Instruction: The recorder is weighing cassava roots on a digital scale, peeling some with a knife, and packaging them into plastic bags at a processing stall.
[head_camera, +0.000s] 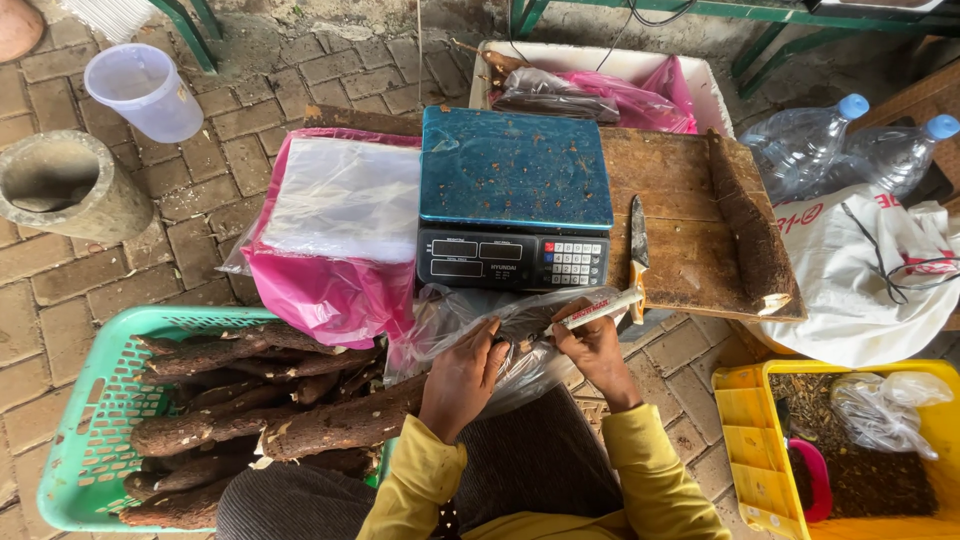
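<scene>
Far left: grey concrete pipe section (60, 185) lying on the brick paving, a translucent plastic measuring jug (147, 90) tipped beside it. Below these, a green plastic lattice basket (75, 420) loaded with long brown cassava roots (250, 400), bark on, some cut ends showing pale flesh.

Moving right: a stack of clear plastic sheets on a pink plastic bag (335, 270), then a blue-topped electronic weighing scale (513, 195) on a worn wooden board (680, 200). One more root (750, 235) lies along the board's right edge.

Centre foreground: left hand (462, 375) is closed in a pinch on the thin clear plastic bag (505, 325), which sits crumpled in the lap just in front of the scale. The bag looks limp, glossy and heavily wrinkled; its mouth cannot be made out. Right hand (595, 345) also grips the bag film, fingers curled, and at the same time holds a white-handled knife (632, 275), the blade pointing up toward the scale (awkward double grip).

Risk, as judged: with blade and film held in the same hand, the edge could nick the thin plastic or slip toward the left fingers; the film could also tear if pulled apart hard.

Right: two empty clear water bottles with blue caps (850, 145), a white printed sack (850, 280), a yellow plastic crate (750, 440) holding dark debris.
</scene>
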